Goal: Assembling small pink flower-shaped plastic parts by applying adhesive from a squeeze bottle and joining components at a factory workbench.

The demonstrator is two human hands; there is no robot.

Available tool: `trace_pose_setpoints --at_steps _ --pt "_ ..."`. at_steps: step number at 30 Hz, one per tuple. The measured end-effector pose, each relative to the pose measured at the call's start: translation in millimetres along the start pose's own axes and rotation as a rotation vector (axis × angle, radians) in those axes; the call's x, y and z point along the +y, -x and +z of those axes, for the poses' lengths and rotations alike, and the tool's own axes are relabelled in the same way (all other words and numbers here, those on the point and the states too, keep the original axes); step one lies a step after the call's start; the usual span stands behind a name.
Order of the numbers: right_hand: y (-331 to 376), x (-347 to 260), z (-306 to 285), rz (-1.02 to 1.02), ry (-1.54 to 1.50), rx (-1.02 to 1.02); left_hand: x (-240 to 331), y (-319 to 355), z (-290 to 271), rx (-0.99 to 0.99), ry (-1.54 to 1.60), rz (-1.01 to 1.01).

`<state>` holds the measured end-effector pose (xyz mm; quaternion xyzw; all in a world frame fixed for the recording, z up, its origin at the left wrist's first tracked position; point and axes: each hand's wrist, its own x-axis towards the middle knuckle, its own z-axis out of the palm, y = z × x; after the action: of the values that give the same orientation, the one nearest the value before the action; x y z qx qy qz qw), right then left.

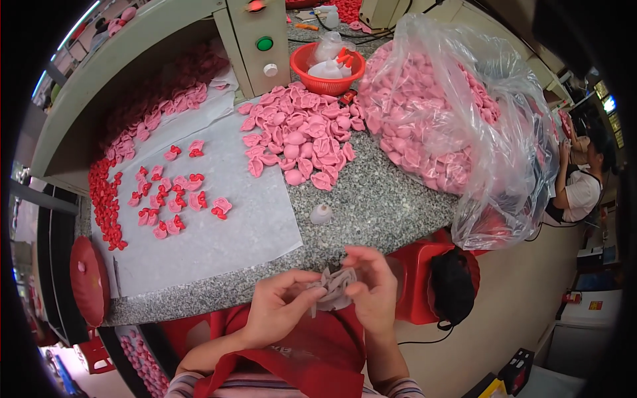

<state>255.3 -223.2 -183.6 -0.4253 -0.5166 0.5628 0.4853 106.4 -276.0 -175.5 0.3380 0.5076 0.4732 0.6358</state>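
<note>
My left hand pinches the side of a crumpled greyish-white cloth or tissue between thumb and fingers, just off the bench's front edge. On the cloth's other side, my right hand curls loosely, its thumb against the folds and its index finger raised above. Whether anything is wrapped inside cannot be seen. A small white bottle or nozzle stands on the speckled stone bench beyond my hands. Further back lies a heap of pink shell-shaped pieces.
Left, white paper carries pink pieces with red bows and a pile of red bows, before a machine opening. A red basket of bottles stands behind. A bulging clear bag fills the right; a red stool sits below. Another person works far right.
</note>
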Motion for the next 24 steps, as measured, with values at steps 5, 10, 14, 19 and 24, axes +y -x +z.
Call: trace_pose_setpoints --at_steps 5,10,14,19,24 --pt "11 10 -19 0.178 -0.023 -0.234 -7 2 -5 0.1 -0.072 0.027" --pt "11 10 -44 0.27 -0.071 -0.117 -12 -1 -10 0.213 0.171 0.042" --pt "7 20 -49 0.228 -0.4 -0.02 -20 -4 -6 0.304 0.23 0.097" --pt "12 43 -102 0.142 -0.713 -0.007 1 4 -16 0.328 -0.076 0.368" --pt "-6 5 -62 -0.107 0.181 -0.234 18 -1 -2 0.02 -0.583 0.264"
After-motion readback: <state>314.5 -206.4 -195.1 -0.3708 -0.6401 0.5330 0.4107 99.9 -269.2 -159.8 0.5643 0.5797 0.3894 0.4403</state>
